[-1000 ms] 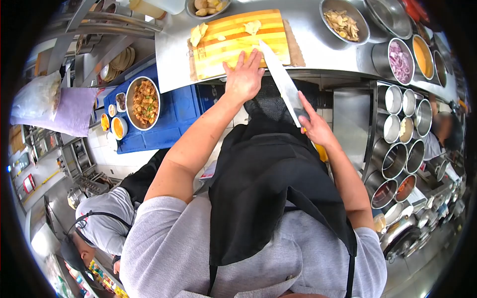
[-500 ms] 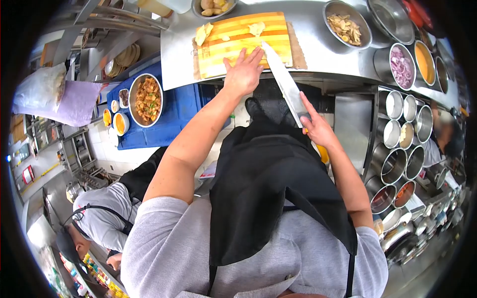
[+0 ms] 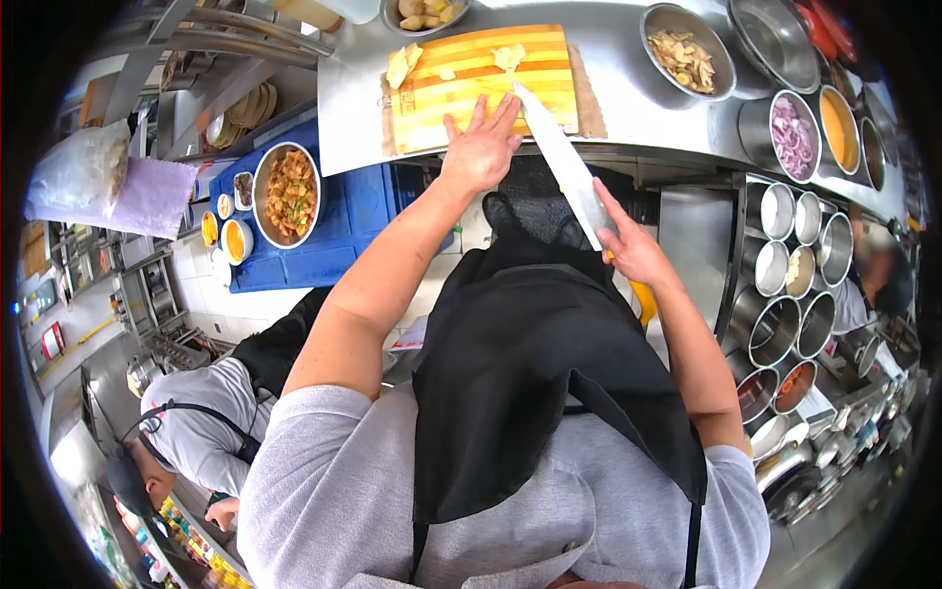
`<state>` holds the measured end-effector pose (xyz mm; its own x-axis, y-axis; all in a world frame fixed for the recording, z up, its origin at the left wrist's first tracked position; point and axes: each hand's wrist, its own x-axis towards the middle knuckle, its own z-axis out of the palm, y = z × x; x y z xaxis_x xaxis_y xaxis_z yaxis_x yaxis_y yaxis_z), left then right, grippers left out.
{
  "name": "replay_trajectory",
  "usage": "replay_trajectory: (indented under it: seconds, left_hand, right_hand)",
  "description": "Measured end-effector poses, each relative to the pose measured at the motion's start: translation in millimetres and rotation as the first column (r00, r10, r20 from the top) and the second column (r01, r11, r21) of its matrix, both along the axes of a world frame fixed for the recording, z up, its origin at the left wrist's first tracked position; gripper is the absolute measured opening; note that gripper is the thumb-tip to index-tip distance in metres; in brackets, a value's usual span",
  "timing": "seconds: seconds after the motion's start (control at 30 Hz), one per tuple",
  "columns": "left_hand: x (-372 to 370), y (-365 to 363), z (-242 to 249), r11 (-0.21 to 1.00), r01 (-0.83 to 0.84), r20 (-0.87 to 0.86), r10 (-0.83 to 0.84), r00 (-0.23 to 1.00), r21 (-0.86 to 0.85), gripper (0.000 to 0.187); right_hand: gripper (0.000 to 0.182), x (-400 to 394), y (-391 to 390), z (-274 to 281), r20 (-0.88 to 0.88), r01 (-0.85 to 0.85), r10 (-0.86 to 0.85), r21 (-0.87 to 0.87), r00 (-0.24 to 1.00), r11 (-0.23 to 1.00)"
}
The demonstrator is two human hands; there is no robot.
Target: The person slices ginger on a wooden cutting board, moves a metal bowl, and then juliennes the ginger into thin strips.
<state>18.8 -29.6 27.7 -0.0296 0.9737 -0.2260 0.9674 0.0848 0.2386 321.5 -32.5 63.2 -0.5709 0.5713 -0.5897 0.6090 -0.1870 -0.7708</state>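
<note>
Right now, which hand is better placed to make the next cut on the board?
The right hand: it grips the knife, whose tip reaches the cutting board. The left hand lies flat, fingers spread, at the board's near edge.

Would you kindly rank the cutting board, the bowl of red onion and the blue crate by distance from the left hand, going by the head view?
1. Cutting board: under the left hand, touching it.
2. Blue crate: lower, to the left.
3. Bowl of red onion: far right on the counter.
</note>
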Motion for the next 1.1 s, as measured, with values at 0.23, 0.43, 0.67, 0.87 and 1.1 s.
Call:
replay_trajectory:
  seconds: [0.23, 0.43, 0.67, 0.87, 1.1]
  left_hand:
    - [2.0, -0.1, 1.2, 1.000, -0.009, 0.022, 0.009, 1.000, -0.013, 0.062]
    - [4.9, -2.7, -0.2, 0.999, -0.028, 0.045, 0.027, 0.999, 0.022, 0.065]
    - [-1.6, -12.2, 6.1, 1.000, 0.014, 0.034, -0.014, 0.999, -0.013, 0.063]
    - [-0.9, -11.3, 6.5, 0.999, 0.006, 0.006, -0.006, 1.000, -0.035, 0.062]
    - [-1.7, -10.9, 8.1, 0.999, -0.002, 0.029, 0.003, 1.000, -0.049, 0.063]
  right_hand:
    - [0.079, -15.4, 12.4, 12.8, 0.060, -0.025, 0.027, -0.044, 0.998, 0.999]
    - [0.078, -14.9, 5.8, 9.9, 0.071, -0.033, 0.034, -0.005, 0.997, 0.999]
    - [0.079, -17.6, 2.9, 17.9, 0.040, 0.024, -0.021, -0.070, 0.999, 0.997]
    - [0.079, -2.6, -17.9, 23.0, 0.053, 0.029, -0.028, -0.017, 0.998, 0.999]
    - [0.080, -9.8, -18.0, 19.5, 0.103, -0.006, 0.006, 0.001, 0.995, 1.000]
